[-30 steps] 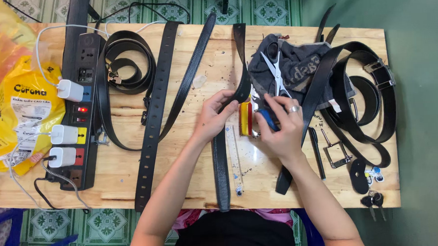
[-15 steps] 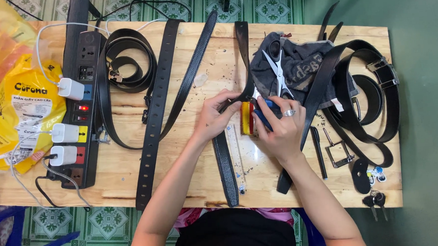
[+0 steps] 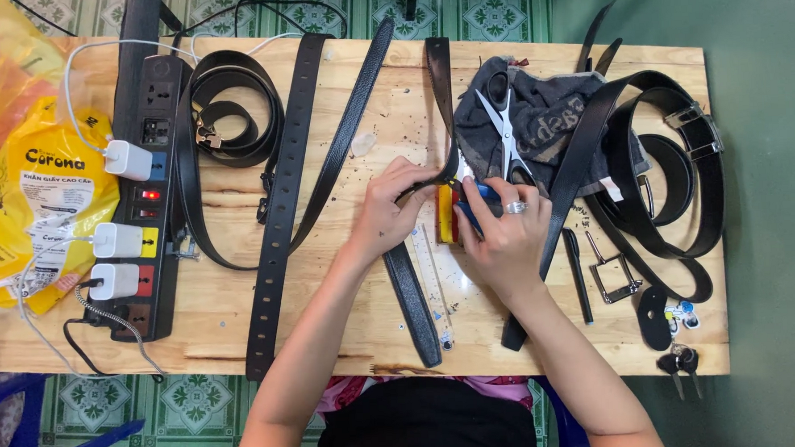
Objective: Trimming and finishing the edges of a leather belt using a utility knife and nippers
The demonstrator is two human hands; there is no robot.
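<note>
Head view: left hand (image 3: 386, 213) pinching black leather belt (image 3: 416, 294), right hand (image 3: 503, 232) grasping blue-handled tool (image 3: 473, 213), both resting on wooden desk (image 3: 348, 324).

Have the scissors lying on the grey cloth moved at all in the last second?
No. The scissors lie on the grey cloth with the same slant and at the same spot against the wooden table's far edge; only the camera shifted slightly.

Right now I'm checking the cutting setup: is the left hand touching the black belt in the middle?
Touching. The head view shows the left hand with its fingers pressed on the black belt where it bends.
</note>
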